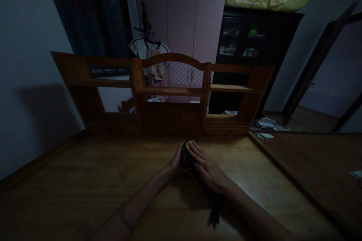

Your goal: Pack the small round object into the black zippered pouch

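Both my hands meet at the far middle of a wooden desk (113,180). Between them sits a small dark object (187,155) with a yellowish spot at its top; I cannot make out what it is. My left hand (177,161) cups its left side with curled fingers. My right hand (206,167) lies over its right side and top, fingers straight and pressed together. Most of the object is hidden by the hands.
A wooden shelf unit (169,92) stands along the desk's back edge. Behind it are hanging clothes (151,58), a pink wardrobe (181,26) and a dark cabinet (249,45). A dark tuft (213,216) hangs near my right forearm. Papers (266,124) lie at the right.
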A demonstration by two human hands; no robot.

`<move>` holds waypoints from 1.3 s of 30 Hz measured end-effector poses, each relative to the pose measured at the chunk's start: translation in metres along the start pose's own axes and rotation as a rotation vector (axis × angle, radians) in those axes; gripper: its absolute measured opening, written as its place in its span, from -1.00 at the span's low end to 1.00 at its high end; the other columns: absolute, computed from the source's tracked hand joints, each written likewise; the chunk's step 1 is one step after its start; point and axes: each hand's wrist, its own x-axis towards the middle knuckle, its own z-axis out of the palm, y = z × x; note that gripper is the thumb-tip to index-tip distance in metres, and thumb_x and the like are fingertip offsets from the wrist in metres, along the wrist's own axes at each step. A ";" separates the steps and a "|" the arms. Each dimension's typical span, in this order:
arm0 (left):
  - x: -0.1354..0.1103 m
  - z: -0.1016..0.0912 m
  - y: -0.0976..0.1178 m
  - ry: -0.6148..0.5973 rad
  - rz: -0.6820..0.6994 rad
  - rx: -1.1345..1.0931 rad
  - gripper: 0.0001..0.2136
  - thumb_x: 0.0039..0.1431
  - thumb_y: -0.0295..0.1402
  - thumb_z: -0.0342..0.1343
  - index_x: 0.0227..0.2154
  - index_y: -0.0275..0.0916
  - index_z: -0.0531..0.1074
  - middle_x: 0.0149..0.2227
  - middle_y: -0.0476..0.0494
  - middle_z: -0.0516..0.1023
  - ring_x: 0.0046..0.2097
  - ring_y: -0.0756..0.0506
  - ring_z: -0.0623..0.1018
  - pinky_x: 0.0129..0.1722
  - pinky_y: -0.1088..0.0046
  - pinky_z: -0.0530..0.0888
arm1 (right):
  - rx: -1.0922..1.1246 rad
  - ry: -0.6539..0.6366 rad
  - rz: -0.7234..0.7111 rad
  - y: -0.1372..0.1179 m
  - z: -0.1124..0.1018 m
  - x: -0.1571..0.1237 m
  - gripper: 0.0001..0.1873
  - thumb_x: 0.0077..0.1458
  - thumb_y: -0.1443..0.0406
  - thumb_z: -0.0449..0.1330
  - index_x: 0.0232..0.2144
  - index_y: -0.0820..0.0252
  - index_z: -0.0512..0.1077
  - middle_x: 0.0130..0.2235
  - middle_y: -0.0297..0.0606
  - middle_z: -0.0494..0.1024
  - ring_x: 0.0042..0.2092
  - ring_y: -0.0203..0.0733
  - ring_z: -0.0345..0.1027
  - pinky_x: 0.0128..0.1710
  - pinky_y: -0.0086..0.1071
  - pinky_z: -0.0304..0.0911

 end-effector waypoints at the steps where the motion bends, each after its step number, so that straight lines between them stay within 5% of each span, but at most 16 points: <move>1: 0.000 0.000 0.000 0.021 0.035 0.006 -0.49 0.20 0.06 -0.21 -0.06 -0.20 0.39 -0.28 -0.21 0.57 -0.33 -0.21 0.53 -0.45 0.27 0.48 | -0.008 -0.015 -0.004 -0.001 0.000 0.000 -0.45 0.28 0.27 -0.14 0.28 0.05 -0.15 0.34 -0.36 -0.18 0.34 -0.09 -0.39 0.30 -0.01 -0.24; 9: -0.002 0.002 0.004 0.009 0.083 -0.103 -0.49 0.20 0.00 -0.17 -0.05 -0.30 0.39 -0.16 -0.26 0.56 -0.11 -0.23 0.53 -0.15 0.26 0.44 | -0.071 -0.068 -0.024 -0.007 0.001 0.002 -0.42 0.26 0.32 -0.10 0.28 0.00 -0.16 0.33 -0.36 -0.11 0.34 -0.11 -0.34 0.29 0.00 -0.26; 21: -0.007 -0.008 0.011 -0.055 0.057 -0.145 -0.41 0.13 0.07 -0.11 -0.05 -0.37 0.39 -0.10 -0.38 0.52 -0.06 -0.32 0.51 -0.18 0.16 0.48 | -0.096 -0.097 -0.046 -0.008 -0.001 0.002 -0.34 0.14 0.42 -0.04 0.27 0.05 -0.06 0.30 -0.34 0.00 0.32 -0.11 -0.22 0.28 -0.04 -0.15; 32: -0.007 -0.008 0.014 0.072 0.003 -0.115 -0.49 0.11 0.08 -0.13 -0.24 -0.29 0.43 -0.46 -0.18 0.55 -0.45 -0.17 0.53 -0.50 0.21 0.52 | -0.169 0.014 0.028 0.007 0.003 -0.002 -0.36 0.12 0.43 -0.03 0.25 0.15 0.01 0.29 -0.26 0.04 0.31 -0.13 -0.16 0.29 -0.10 -0.12; 39: -0.002 -0.007 0.010 -0.038 -0.014 -0.036 -0.46 0.13 0.11 -0.19 -0.22 -0.24 0.44 -0.44 -0.14 0.55 -0.49 -0.16 0.51 -0.51 0.14 0.51 | -0.171 -0.026 0.015 0.008 0.003 0.001 -0.35 0.20 0.42 -0.09 0.29 0.11 -0.19 0.34 -0.34 -0.19 0.34 -0.14 -0.38 0.31 -0.06 -0.27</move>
